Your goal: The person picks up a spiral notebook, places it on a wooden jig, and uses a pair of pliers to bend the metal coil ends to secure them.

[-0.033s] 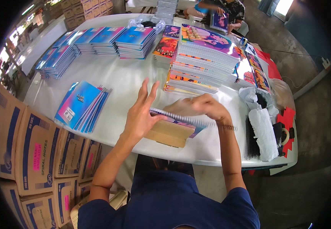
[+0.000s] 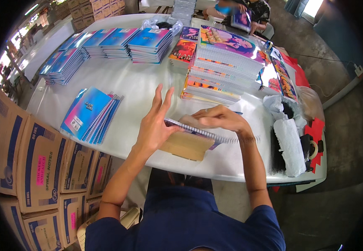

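My left hand (image 2: 153, 123) grips an upright notebook (image 2: 183, 145) near its left end, thumb against the brown cardboard back and two fingers pointing up. A spiral coil (image 2: 227, 139) runs along the notebook's top edge. Its free end sticks out to the right, past my right wrist. Over the coil, my right hand (image 2: 223, 119) has its fingers bent toward the left; they are blurred, and whether they pinch the coil is hidden. Left of my left hand lies a fanned pile of blue-pink spiral notebooks (image 2: 85, 113).
Stacks of blue notebooks (image 2: 150, 42) stand at the far left of the white table (image 2: 135, 88). A tall stack of colourful notebooks (image 2: 223, 67) rises ahead. Black coils (image 2: 276, 154) and white wrapping (image 2: 289, 146) lie at right. Cartons (image 2: 43, 163) stand at left. Another person (image 2: 254, 16) holds a notebook across the table.
My right hand has shifted slightly along the notebook's top edge, and its fingers have changed pose. My left hand keeps its hold. Across the table, the other person's notebook has moved a little.
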Motion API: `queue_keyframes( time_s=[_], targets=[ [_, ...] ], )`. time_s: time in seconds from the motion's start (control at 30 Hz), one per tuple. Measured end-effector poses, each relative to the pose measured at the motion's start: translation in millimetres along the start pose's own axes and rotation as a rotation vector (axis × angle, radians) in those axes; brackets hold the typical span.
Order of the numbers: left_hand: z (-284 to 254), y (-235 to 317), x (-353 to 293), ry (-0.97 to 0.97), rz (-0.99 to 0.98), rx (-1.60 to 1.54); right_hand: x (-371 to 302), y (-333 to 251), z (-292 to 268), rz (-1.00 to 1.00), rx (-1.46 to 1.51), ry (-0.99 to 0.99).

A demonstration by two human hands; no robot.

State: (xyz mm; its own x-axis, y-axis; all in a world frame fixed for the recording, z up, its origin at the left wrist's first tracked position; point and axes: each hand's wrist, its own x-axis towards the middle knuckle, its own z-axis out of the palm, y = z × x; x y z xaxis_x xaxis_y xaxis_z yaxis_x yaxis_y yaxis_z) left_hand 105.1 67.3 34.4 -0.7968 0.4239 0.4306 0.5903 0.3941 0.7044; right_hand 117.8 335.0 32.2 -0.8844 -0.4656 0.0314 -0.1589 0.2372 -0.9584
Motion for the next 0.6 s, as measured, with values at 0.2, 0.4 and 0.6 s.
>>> queue_keyframes(
  time_s=[0.2, 0.4, 0.6],
  targets=[
    [9, -22, -5, 0.115, -0.115, -0.178, 20, -15, 2, 0.15, -0.173, 0.007],
    [21, -49, -14, 0.104, -0.255, -0.6, 26, 6, 2, 0.075, -0.166, -0.022],
    [24, -60, -18, 0.138, -0.248, -0.812, 15, -5, 2, -0.018, 0.359, 0.061]
  ],
)
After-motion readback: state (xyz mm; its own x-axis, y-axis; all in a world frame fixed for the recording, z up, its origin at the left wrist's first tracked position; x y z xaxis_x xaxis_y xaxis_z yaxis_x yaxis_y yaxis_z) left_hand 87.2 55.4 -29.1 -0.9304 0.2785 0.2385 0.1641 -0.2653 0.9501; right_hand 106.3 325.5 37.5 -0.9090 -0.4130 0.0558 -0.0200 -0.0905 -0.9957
